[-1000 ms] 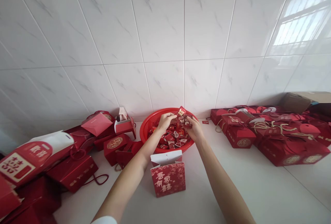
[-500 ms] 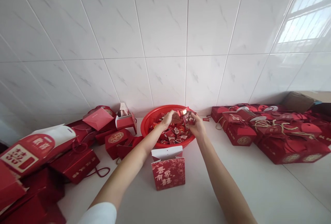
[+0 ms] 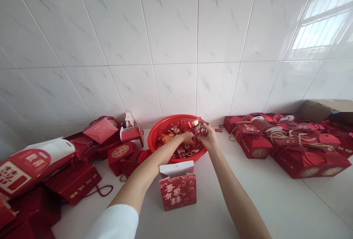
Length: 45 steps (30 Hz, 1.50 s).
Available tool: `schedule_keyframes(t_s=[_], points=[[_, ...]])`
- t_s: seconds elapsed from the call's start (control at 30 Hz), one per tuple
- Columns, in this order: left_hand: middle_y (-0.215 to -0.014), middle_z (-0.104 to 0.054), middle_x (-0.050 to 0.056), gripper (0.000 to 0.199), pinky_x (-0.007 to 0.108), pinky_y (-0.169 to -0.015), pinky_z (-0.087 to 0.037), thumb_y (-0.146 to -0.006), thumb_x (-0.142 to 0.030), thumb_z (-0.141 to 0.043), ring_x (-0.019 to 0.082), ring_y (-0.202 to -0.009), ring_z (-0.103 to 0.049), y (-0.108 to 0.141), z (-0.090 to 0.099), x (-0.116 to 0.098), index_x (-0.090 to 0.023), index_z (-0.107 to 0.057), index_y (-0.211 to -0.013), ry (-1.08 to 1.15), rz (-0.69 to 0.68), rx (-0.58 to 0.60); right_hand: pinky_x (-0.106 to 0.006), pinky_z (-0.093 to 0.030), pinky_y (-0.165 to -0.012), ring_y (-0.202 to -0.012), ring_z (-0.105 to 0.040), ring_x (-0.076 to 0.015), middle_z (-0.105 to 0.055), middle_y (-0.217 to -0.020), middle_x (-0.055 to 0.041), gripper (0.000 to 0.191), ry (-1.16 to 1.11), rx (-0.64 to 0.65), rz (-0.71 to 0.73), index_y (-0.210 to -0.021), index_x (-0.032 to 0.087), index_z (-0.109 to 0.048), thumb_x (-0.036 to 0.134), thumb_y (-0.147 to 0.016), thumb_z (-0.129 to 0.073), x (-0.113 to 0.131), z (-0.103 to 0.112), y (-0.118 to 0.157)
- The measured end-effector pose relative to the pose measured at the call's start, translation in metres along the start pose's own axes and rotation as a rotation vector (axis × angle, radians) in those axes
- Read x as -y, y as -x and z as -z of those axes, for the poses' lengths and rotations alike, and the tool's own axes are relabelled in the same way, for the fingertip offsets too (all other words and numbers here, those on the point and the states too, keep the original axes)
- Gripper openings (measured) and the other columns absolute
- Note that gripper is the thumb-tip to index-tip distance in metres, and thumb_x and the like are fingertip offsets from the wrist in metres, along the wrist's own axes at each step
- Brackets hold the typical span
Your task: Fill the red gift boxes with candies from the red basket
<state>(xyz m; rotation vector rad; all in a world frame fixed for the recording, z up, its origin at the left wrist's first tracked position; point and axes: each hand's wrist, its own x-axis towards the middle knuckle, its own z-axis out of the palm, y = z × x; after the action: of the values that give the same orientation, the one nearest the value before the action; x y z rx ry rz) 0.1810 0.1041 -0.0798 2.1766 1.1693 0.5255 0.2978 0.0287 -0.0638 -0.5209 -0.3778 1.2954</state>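
Note:
A red plastic basket (image 3: 154, 133) full of wrapped candies (image 3: 174, 130) stands against the wall. My left hand (image 3: 188, 138) reaches down into the candies with bent fingers; the fingertips are hard to make out, and so is anything between them. At the basket's right rim, my right hand (image 3: 210, 138) is closed around several wrapped candies (image 3: 197, 125) in red and dark wrappers. In front of the basket, close to both forearms, a red gift box (image 3: 178, 192) with white characters stands upright. Its top is open and its white inner flap shows.
Red gift boxes (image 3: 74, 184) with cords are heaped on the left. More red boxes (image 3: 309, 158) with cord handles stand in rows on the right, beside a brown cardboard box (image 3: 321, 109). A small red packet (image 3: 218, 130) lies near the basket. Behind rises a tiled wall (image 3: 176, 36).
My left hand has moved down and slightly right, deeper into the candies. My right hand stays by the basket's rim, still holding candies. The view has shifted slightly.

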Motion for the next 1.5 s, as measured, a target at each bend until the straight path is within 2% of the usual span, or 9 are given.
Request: schedule_keyframes(t_s=[0.1, 0.2, 0.33, 0.5, 0.63, 0.83, 1.1, 1.3, 1.5], points=[[-0.125, -0.064, 0.008, 0.034, 0.043, -0.089, -0.058, -0.098, -0.038, -0.061, 0.025, -0.106, -0.065, 0.002, 0.006, -0.001, -0.016, -0.063, -0.123, -0.031, 0.064, 0.184, -0.023, -0.055, -0.058, -0.063, -0.067, -0.0129, -0.072, -0.068, 0.0027, 0.012, -0.002, 0.006, -0.005, -0.072, 0.021, -0.066, 0.014, -0.071, -0.076, 0.0, 0.0, 0.001], [-0.094, -0.071, 0.005, 0.023, 0.036, -0.075, -0.057, -0.087, -0.033, -0.074, 0.021, -0.083, -0.067, 0.006, 0.018, -0.004, -0.013, -0.071, -0.097, -0.049, 0.102, 0.306, -0.023, -0.055, -0.056, -0.061, -0.066, -0.0124, -0.072, -0.068, 0.0027, 0.011, -0.002, 0.01, -0.009, -0.072, 0.02, -0.066, 0.014, -0.073, -0.074, 0.001, -0.001, 0.003], [-0.054, -0.058, -0.001, 0.027, 0.031, -0.06, -0.045, -0.068, -0.032, -0.083, 0.02, -0.061, -0.06, 0.019, 0.041, -0.011, -0.016, -0.064, -0.056, 0.019, 0.075, 0.24, -0.021, -0.054, -0.055, -0.059, -0.065, -0.0117, -0.071, -0.066, 0.003, 0.011, 0.001, 0.021, -0.012, -0.07, 0.02, -0.066, 0.013, -0.073, -0.074, 0.003, -0.003, 0.005], [-0.083, -0.071, 0.004, 0.039, 0.032, -0.074, -0.05, -0.08, -0.055, -0.066, 0.021, -0.082, -0.065, 0.052, 0.066, -0.019, -0.016, -0.071, -0.084, 0.224, -0.027, -0.03, -0.023, -0.056, -0.059, -0.062, -0.067, -0.0124, -0.072, -0.069, 0.0026, 0.012, 0.017, 0.055, -0.03, -0.07, 0.02, -0.066, 0.014, -0.07, -0.077, 0.008, -0.007, 0.009], [-0.096, -0.075, 0.007, 0.046, 0.039, -0.089, -0.053, -0.07, -0.057, -0.075, 0.025, -0.095, -0.068, 0.085, 0.07, -0.03, -0.016, -0.073, -0.091, 0.549, -0.082, -0.25, -0.024, -0.056, -0.061, -0.067, -0.067, -0.014, -0.074, -0.075, 0.0013, 0.015, 0.081, 0.131, -0.065, -0.074, 0.02, -0.069, 0.017, -0.066, -0.081, 0.012, -0.019, 0.021], [-0.099, -0.076, 0.005, 0.041, 0.037, -0.088, -0.055, -0.076, -0.055, -0.073, 0.026, -0.098, -0.069, 0.145, 0.081, -0.064, -0.019, -0.075, -0.096, 0.54, -0.144, -0.353, -0.022, -0.052, -0.059, -0.063, -0.061, -0.011, -0.069, -0.072, 0.0025, 0.022, 0.213, 0.302, -0.01, -0.074, 0.02, -0.07, 0.028, -0.063, -0.087, 0.032, -0.049, 0.062], [-0.093, -0.073, 0.004, 0.02, 0.028, -0.076, -0.051, -0.094, -0.029, -0.059, 0.017, -0.083, -0.066, 0.227, 0.092, -0.096, -0.02, -0.075, -0.101, -0.044, -0.3, -0.066, -0.023, -0.049, -0.062, -0.064, -0.057, -0.0113, -0.064, -0.071, 0.0024, 0.015, 0.445, 0.43, 0.143, -0.074, 0.022, -0.071, 0.033, -0.073, -0.081, 0.081, -0.063, 0.108], [-0.106, -0.065, 0.005, 0.02, 0.028, -0.08, -0.052, -0.094, -0.024, -0.057, 0.017, -0.09, -0.065, 0.236, 0.08, -0.089, -0.023, -0.076, -0.099, -0.169, -0.248, -0.133, -0.026, -0.048, -0.064, -0.068, -0.057, -0.014, -0.063, -0.071, 0.0012, 0.018, 0.561, 0.422, 0.201, -0.075, 0.022, -0.07, 0.038, -0.073, -0.079, 0.085, -0.065, 0.116], [-0.104, -0.074, 0.003, 0.019, 0.028, -0.08, -0.052, -0.09, -0.025, -0.06, 0.019, -0.09, -0.069, 0.234, 0.091, -0.073, -0.024, -0.079, -0.092, -0.151, -0.095, 0.062, -0.024, -0.039, -0.056, -0.061, -0.048, -0.0116, -0.056, -0.067, 0.0023, 0.024, 0.803, 0.518, 0.246, -0.077, 0.019, -0.067, 0.042, -0.082, -0.072, 0.082, -0.064, 0.122]])
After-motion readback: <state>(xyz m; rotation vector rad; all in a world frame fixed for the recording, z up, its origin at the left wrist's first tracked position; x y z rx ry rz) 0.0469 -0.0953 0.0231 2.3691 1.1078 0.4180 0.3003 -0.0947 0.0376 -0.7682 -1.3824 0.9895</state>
